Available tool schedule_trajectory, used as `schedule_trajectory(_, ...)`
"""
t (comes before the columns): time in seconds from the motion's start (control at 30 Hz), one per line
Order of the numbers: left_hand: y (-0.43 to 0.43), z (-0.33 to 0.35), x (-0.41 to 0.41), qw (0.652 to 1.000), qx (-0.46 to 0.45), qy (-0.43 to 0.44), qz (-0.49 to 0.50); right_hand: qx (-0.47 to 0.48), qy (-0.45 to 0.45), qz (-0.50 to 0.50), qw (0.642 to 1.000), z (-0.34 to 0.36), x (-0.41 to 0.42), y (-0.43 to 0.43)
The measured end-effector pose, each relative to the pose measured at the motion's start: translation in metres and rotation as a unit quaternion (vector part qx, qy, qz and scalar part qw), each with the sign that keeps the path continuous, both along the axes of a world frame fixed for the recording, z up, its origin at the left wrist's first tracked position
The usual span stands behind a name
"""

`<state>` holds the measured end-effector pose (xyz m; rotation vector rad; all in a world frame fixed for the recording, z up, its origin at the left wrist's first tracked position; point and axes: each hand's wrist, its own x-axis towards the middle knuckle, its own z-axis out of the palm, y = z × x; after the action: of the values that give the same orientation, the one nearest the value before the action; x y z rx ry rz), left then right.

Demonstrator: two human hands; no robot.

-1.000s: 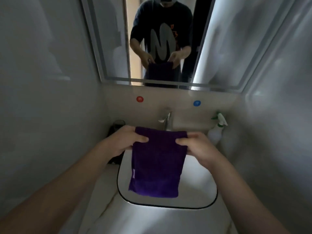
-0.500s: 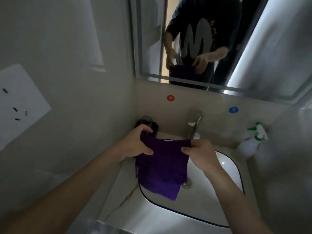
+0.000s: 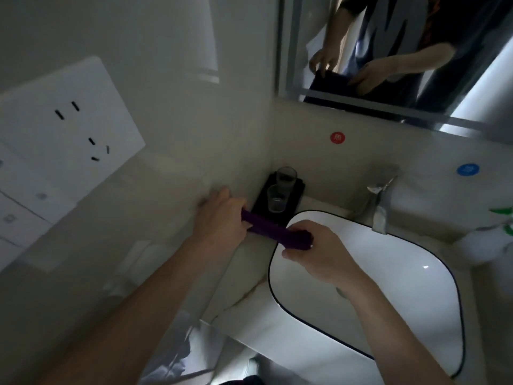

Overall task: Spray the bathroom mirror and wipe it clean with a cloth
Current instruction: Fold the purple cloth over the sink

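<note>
A purple cloth (image 3: 273, 232) is bunched into a low, narrow strip at the left rim of the white sink (image 3: 410, 295). My left hand (image 3: 222, 218) grips its left end by the wall. The cloth's right end is in my right hand (image 3: 319, 255), over the basin's edge. The mirror (image 3: 402, 51) hangs above at top right and reflects both hands with the cloth. At the far right edge stands a white spray bottle (image 3: 491, 240) with a green trigger, partly cut off.
A black tray (image 3: 291, 194) holding two clear glasses sits in the corner just behind the cloth. The chrome tap (image 3: 380, 201) rises behind the basin. Red and blue dot stickers mark the back wall. A white socket plate (image 3: 69, 120) is on the left wall.
The cloth hung open between both hands over the basin; both hands have carried it left and down to the sink's left rim, where it is now bunched flat. The view has swung left.
</note>
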<state>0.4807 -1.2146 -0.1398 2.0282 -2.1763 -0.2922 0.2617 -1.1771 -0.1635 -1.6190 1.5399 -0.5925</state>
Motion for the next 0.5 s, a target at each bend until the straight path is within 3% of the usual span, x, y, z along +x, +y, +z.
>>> schedule_trajectory(0.13, 0.001, 0.001, 0.007, 0.993, 0.016, -0.116, -0.010, -0.025, 0.051, 0.095, 0.994, -0.002, 0.016, -0.010)
schedule_trajectory(0.23, 0.000, 0.000, 0.013, 0.985, 0.038, -0.167, 0.007, -0.047, 0.083, 0.098, 0.991, -0.010, 0.023, -0.024)
schedule_trajectory(0.37, -0.009, -0.002, 0.009, 0.992, 0.040, -0.110, 0.038, -0.124, 0.121, 0.003, 0.985, -0.017, 0.032, -0.041)
schedule_trajectory(0.5, -0.008, -0.011, 0.004, 0.995, -0.069, 0.001, 0.076, -0.220, 0.135, -0.076, 0.963, -0.023, 0.041, -0.037)
